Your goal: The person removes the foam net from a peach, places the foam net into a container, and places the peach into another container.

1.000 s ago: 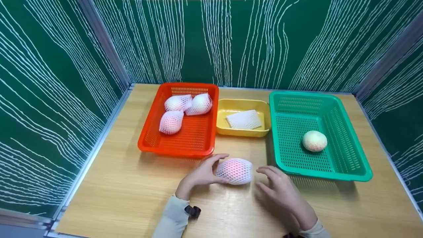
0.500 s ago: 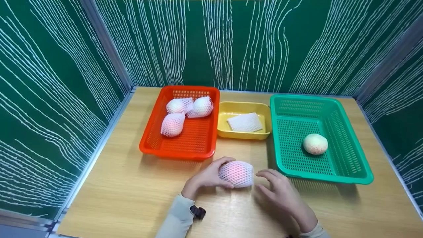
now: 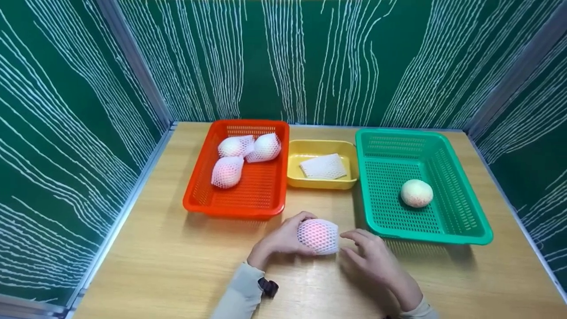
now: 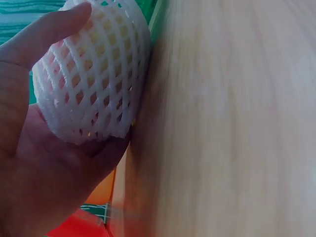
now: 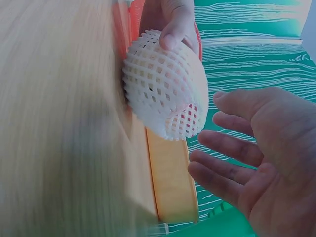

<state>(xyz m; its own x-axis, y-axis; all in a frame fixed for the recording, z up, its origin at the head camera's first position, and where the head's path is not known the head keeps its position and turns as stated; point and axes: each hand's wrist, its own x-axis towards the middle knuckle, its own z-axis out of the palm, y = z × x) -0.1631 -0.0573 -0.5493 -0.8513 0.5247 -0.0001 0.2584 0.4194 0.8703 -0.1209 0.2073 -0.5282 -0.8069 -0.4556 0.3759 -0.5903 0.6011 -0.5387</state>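
A pink peach in a white foam net sleeve (image 3: 318, 237) is near the front middle of the wooden table. My left hand (image 3: 285, 237) grips its left end, thumb on the near side and fingers round the far side. The left wrist view shows the thumb pressed on the foam net (image 4: 94, 74). Just off the sleeve's right end is my right hand (image 3: 376, 257), its fingers loosely bent and nothing in them. In the right wrist view the sleeve's open end (image 5: 183, 121) faces the right hand's spread fingertips (image 5: 205, 138).
A red basket (image 3: 234, 210) at the back left holds three netted peaches (image 3: 227, 172). Between the baskets, a yellow tray (image 3: 321, 183) contains a flat white foam net (image 3: 323, 166). One bare peach (image 3: 417, 193) lies in the green basket (image 3: 425, 236) on the right. Green panels stand around the table.
My left hand has come in from the left and closed round the netted peach. The right hand stays beside the sleeve's end. The head view has shifted slightly.
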